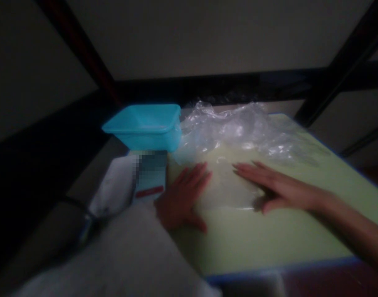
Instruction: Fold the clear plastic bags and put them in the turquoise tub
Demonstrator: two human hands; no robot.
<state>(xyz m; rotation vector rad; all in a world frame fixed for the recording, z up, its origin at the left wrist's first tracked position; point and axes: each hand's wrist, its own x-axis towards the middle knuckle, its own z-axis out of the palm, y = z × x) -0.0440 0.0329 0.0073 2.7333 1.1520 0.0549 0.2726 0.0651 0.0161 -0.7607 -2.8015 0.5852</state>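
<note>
A flat clear plastic sheet or bag (227, 187) lies on the yellow-green tabletop (269, 239) between my hands. My left hand (184, 198) is spread flat at its left side, thumb apart and toward me. At its right side my right hand (269, 181) lies with fingers stretched out and thumb apart, seemingly touching the plastic's edge. Neither hand grasps anything. Just beyond my fingertips, a heap of crumpled clear plastic (238, 128) spreads across the back of the table. The picture is dim and somewhat blurred.
A turquoise plastic basin (148, 140) stands at the back left, against the crumpled plastic. Left of my left hand lies a pale box-like item (150, 181) with a red strip, partly pixelated. Beside it is a whitish object (116, 181) with a dark cord. Blue edging (269, 272) borders the table.
</note>
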